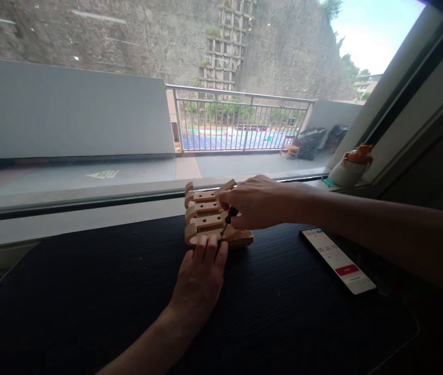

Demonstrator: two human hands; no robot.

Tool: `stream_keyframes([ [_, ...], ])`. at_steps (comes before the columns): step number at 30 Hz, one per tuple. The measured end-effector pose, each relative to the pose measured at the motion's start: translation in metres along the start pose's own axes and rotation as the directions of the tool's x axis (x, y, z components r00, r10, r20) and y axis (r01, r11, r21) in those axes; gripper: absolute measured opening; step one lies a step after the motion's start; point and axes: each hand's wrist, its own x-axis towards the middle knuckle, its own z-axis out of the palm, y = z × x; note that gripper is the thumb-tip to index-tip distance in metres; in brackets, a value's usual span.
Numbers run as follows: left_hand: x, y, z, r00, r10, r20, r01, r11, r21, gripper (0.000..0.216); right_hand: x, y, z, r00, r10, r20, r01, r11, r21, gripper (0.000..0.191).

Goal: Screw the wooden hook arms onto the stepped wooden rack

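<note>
A pale wooden rack (206,221) with several parallel slats, curved ends and dark holes stands on the black table near the window. My left hand (201,273) grips its nearest slat, the fingers bent over the edge. In my right hand (258,203) is a screwdriver (230,214) with a black handle, held from above and tilted. Its tip meets the nearest slat close to a dark hole or screw head, just beyond my left fingers. My right hand hides the right part of the rack.
To the right a phone (340,260) lies on the black table (88,302), showing a running timer. A white bottle (348,172) topped with an orange figure stands on the sill at the far right. The window glass (88,120) rises just behind the rack.
</note>
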Motion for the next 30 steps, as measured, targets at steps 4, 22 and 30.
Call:
stream_keyframes([
  [4,0.0008,-0.0006,0.0016,1.0,0.007,-0.015,-0.006,1.0,0.006,0.045,0.0005,0.0025,-0.0025,0.995,-0.099,0.02,0.1,0.994,-0.043,0.022],
  [22,-0.0001,-0.0006,0.0028,1.0,0.008,-0.028,-0.008,1.0,-0.003,0.045,0.0022,-0.0002,-0.0032,1.0,-0.014,0.001,0.015,1.0,-0.006,0.027],
  [30,0.0005,-0.001,0.0053,0.999,0.012,-0.037,-0.012,1.0,-0.004,0.043,0.0072,-0.0015,0.0006,0.991,-0.134,0.002,0.134,0.991,-0.018,0.019],
])
